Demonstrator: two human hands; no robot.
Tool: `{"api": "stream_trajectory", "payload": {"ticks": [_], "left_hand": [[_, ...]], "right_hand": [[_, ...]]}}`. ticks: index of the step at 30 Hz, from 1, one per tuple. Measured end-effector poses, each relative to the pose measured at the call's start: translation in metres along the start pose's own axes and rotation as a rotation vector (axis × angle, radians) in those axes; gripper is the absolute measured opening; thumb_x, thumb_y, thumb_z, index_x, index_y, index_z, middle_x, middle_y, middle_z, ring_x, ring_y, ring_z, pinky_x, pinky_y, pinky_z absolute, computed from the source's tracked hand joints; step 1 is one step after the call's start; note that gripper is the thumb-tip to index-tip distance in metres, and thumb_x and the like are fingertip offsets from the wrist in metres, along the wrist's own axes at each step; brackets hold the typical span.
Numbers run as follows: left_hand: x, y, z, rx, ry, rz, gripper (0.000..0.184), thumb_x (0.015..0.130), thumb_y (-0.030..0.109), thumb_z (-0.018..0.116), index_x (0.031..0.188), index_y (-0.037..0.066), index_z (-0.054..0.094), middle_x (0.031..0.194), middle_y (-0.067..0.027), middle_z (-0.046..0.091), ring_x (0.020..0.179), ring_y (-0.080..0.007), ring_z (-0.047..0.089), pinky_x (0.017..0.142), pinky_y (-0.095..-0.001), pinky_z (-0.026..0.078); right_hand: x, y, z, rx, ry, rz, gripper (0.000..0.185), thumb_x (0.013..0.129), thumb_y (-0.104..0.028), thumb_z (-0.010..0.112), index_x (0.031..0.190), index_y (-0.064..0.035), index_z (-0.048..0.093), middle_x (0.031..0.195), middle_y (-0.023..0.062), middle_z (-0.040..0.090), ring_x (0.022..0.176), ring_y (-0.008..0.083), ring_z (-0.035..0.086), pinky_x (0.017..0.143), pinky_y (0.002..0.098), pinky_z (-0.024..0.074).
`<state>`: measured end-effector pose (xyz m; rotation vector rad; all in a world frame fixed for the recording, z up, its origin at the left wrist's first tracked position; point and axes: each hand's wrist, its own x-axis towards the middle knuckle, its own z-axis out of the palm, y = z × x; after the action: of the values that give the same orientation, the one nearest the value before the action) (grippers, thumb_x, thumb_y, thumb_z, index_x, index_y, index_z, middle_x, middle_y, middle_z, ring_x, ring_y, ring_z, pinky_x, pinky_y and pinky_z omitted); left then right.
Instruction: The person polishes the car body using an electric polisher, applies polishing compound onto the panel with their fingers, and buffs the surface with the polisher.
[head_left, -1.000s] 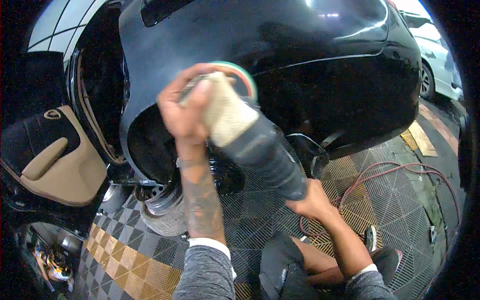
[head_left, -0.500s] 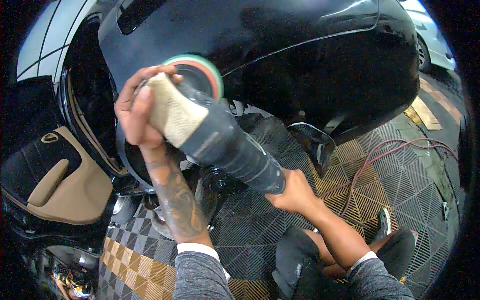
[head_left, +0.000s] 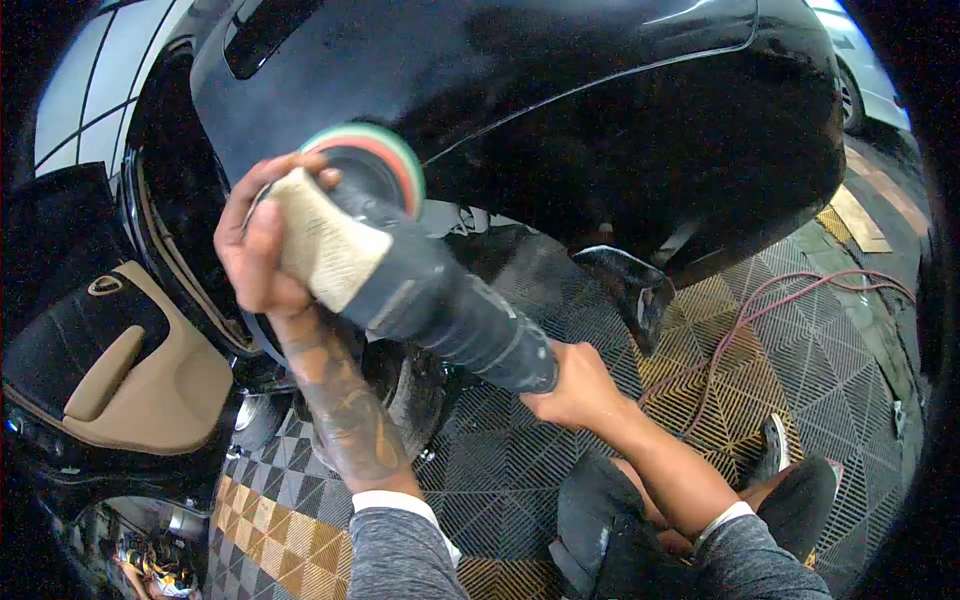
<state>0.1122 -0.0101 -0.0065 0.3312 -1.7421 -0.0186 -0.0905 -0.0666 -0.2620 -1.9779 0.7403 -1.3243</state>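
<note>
The slim rear end of the long black power tool with a beige textured cover (head_left: pixel 325 240) is grasped by the right hand (head_left: pixel 580 385), where steady guiding seems best applied. Its covered head is gripped by the left hand (head_left: pixel 262 240), through which light, even pressure should be given. The round pad with green and red rims (head_left: pixel 400 165) is best laid flat, since an edge dug into the curved panel could leave a mark; extra care seems called for near the wheel-arch edge.

The tool's head lies within the left hand's curled fingers, and its body slopes down to the right hand's closed fist. The pad is seen just beyond the left fingertips, in front of the glossy black car body (head_left: pixel 600 150); whether full contact is made cannot quite be told through the blur. Farther off, a pale car (head_left: pixel 870 80) can be made out.
</note>
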Motion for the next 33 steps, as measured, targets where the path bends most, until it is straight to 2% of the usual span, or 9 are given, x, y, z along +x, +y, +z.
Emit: {"api": "stream_trajectory", "payload": {"ticks": [8,9,11,14,19,25,29,30,33], "left_hand": [[-0.014,0.002,-0.004,0.075,0.015,0.018,0.044,0.083,0.016,0.055,0.116,-0.013,0.062,0.106,-0.0319,0.068,0.094,-0.0383,0.070,0.088,-0.0464,0.056],[-0.014,-0.001,0.007,0.164,0.019,-0.081,0.062,0.082,0.032,0.057,0.120,-0.017,0.057,0.109,-0.0316,0.067,0.097,-0.0363,0.069,0.094,-0.0432,0.054],[-0.009,-0.005,0.061,0.024,-0.007,-0.173,0.051,0.081,0.017,0.060,0.121,-0.014,0.059,0.109,-0.0314,0.068,0.094,-0.0382,0.071,0.088,-0.0411,0.058],[0.002,-0.026,0.142,-0.013,-0.136,-0.083,0.030,0.081,0.020,0.071,0.102,-0.001,0.074,0.095,-0.0138,0.075,0.086,-0.0205,0.072,0.080,-0.0341,0.058],[-0.003,-0.042,0.214,0.057,-0.204,-0.002,0.021,0.082,0.018,0.072,0.094,0.001,0.075,0.083,-0.0096,0.075,0.075,-0.0137,0.070,0.071,-0.0289,0.056],[-0.007,-0.030,0.136,0.045,-0.162,-0.001,0.025,0.087,0.014,0.067,0.105,-0.003,0.072,0.093,-0.0134,0.075,0.083,-0.0205,0.072,0.077,-0.0346,0.060],[0.001,-0.008,0.043,-0.023,-0.047,-0.133,0.041,0.085,0.014,0.062,0.117,-0.012,0.062,0.105,-0.0268,0.070,0.092,-0.0321,0.072,0.083,-0.0399,0.060],[0.003,0.003,0.031,-0.077,0.013,-0.115,0.034,0.086,0.013,0.063,0.112,-0.010,0.066,0.100,-0.0230,0.072,0.087,-0.0289,0.073,0.080,-0.0387,0.060],[0.007,0.005,-0.005,-0.090,0.024,-0.071,0.041,0.086,0.014,0.060,0.116,-0.013,0.062,0.104,-0.0291,0.070,0.093,-0.0342,0.072,0.086,-0.0413,0.059]], "right_hand": [[-0.012,-0.008,-0.010,-0.131,-0.143,0.075,0.041,0.067,-0.030,0.073,0.093,0.0005,0.069,0.084,0.0262,0.070,0.079,0.0456,0.068,0.077,0.0503,0.0560],[-0.021,0.001,-0.013,-0.101,-0.101,0.094,0.039,0.068,-0.029,0.073,0.093,0.0004,0.069,0.084,0.0256,0.071,0.079,0.0458,0.068,0.076,0.0498,0.0559],[-0.040,0.015,-0.029,-0.086,-0.072,0.115,0.037,0.068,-0.027,0.074,0.092,0.0001,0.069,0.082,0.0237,0.071,0.077,0.0439,0.069,0.075,0.0482,0.0558],[-0.067,0.020,-0.064,0.008,-0.009,0.362,0.031,0.068,-0.019,0.075,0.092,-0.0003,0.069,0.080,0.0197,0.071,0.073,0.0356,0.069,0.073,0.0433,0.0542],[-0.103,0.076,-0.085,0.050,0.112,0.333,0.033,0.067,-0.014,0.076,0.094,0.0011,0.066,0.095,0.0171,0.071,0.084,0.0261,0.067,0.078,0.0381,0.0518],[-0.068,0.025,-0.059,-0.044,0.027,0.249,0.029,0.070,-0.023,0.075,0.089,-0.0026,0.068,0.076,0.0174,0.069,0.070,0.0330,0.067,0.072,0.0407,0.0535],[-0.029,0.008,-0.026,-0.109,-0.082,0.107,0.039,0.067,-0.029,0.076,0.092,-0.0001,0.069,0.088,0.0248,0.071,0.083,0.0421,0.069,0.078,0.0464,0.0558],[-0.018,-0.013,-0.024,-0.049,-0.107,0.092,0.041,0.067,-0.030,0.076,0.093,0.0009,0.069,0.088,0.0263,0.071,0.085,0.0439,0.069,0.080,0.0474,0.0558],[-0.005,-0.023,-0.016,-0.051,-0.134,0.068,0.041,0.066,-0.026,0.075,0.094,0.0038,0.068,0.084,0.0259,0.070,0.083,0.0409,0.070,0.077,0.0441,0.0555]]}}
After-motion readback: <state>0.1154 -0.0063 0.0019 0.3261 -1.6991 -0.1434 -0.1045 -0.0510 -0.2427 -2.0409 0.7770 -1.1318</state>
